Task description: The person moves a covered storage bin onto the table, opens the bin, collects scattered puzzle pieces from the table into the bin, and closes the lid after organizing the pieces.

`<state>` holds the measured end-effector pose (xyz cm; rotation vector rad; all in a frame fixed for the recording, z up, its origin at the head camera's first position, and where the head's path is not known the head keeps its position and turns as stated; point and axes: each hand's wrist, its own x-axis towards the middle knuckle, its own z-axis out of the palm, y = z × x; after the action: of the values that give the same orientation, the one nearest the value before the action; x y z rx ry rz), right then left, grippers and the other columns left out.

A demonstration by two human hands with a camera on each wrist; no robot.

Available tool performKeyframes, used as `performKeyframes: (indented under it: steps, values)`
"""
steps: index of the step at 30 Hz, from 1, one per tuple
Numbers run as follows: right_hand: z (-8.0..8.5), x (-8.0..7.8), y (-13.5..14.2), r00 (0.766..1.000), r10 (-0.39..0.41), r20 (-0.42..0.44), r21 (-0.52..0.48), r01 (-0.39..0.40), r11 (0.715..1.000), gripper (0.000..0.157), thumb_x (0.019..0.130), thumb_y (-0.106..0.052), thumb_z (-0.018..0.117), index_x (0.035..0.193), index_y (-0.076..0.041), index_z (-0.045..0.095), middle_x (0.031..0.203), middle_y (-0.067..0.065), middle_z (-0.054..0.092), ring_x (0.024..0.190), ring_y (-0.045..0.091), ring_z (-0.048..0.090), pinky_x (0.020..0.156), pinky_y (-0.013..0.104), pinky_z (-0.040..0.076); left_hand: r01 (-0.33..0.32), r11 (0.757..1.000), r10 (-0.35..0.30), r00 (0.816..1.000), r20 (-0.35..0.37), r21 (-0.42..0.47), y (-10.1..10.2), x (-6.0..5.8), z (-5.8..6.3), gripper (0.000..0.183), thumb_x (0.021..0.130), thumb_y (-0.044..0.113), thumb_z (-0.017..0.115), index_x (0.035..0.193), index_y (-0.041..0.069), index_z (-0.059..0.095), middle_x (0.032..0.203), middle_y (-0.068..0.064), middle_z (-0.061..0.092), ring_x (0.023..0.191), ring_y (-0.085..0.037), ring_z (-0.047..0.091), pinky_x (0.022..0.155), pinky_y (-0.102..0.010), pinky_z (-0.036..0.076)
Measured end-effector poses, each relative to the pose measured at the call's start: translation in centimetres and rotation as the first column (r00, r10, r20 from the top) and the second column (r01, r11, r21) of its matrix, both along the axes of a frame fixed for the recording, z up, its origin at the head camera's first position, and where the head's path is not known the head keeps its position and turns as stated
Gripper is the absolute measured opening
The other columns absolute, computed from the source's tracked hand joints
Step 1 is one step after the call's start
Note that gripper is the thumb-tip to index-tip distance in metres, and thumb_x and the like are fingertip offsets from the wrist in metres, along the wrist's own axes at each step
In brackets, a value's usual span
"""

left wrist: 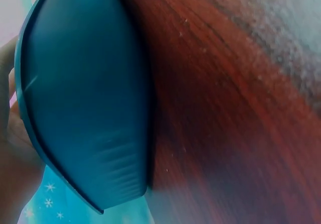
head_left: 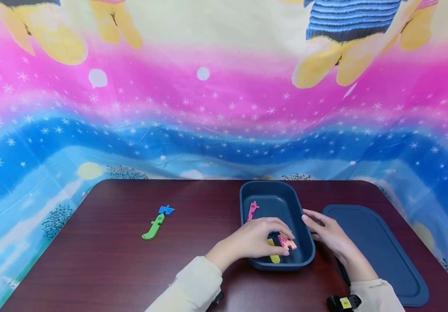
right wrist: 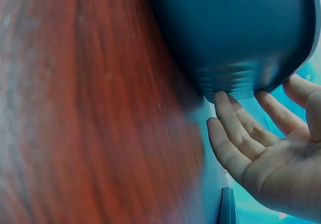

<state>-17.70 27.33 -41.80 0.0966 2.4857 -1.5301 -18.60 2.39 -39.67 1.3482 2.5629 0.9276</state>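
My left hand (head_left: 256, 238) reaches over the near-left rim of a dark blue box (head_left: 245, 184). Its thumb and fingers pinch a pink-orange puzzle piece (head_left: 287, 243) low inside the box. A yellow piece (head_left: 274, 258) lies under that hand, partly hidden, and a pink piece (head_left: 253, 209) leans near the left wall. At the box's right side, my right hand (head_left: 331, 234) touches the rim and outer wall. In the right wrist view, the fingers (right wrist: 235, 128) spread loosely against the wall. The left wrist view shows mostly the outside of the box (left wrist: 85, 93).
A green puzzle piece (head_left: 154, 227) and a blue piece (head_left: 166, 210) lie joined or touching on the dark red-brown table (head_left: 91, 260), left of the box. The flat blue lid (head_left: 380, 251) rests to the right. A patterned cloth (head_left: 224, 104) hangs behind the table.
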Motion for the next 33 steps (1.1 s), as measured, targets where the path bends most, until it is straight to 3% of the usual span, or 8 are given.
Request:
performKeyframes:
  steps: [13,33]
  values:
    - [-0.03,-0.13,-0.09,1.0,0.001,0.005,-0.004,-0.001,1.0,0.07,0.101,-0.048,0.051,0.153,-0.003,0.034,0.142,0.028,0.048,0.122,0.038,0.055,0.096,0.048,0.05,0.023,0.999,-0.023,1.0,0.008,-0.029,0.67,-0.28,-0.49,0.037,0.086,0.032,0.078,0.121,0.025,0.071,0.117,0.018,0.062,0.108,0.006,0.053,0.089,-0.013,0.044]
    - [0.01,-0.04,0.12,1.0,0.001,0.011,-0.002,-0.001,1.0,0.072,0.101,-0.05,0.05,0.153,-0.004,0.034,0.145,0.028,0.045,0.124,0.039,0.054,0.097,0.048,0.049,0.046,0.999,-0.046,0.999,0.009,-0.008,0.93,-0.53,-0.65,0.037,0.088,0.037,0.075,0.123,0.025,0.07,0.118,0.017,0.063,0.11,0.006,0.053,0.093,-0.015,0.043]
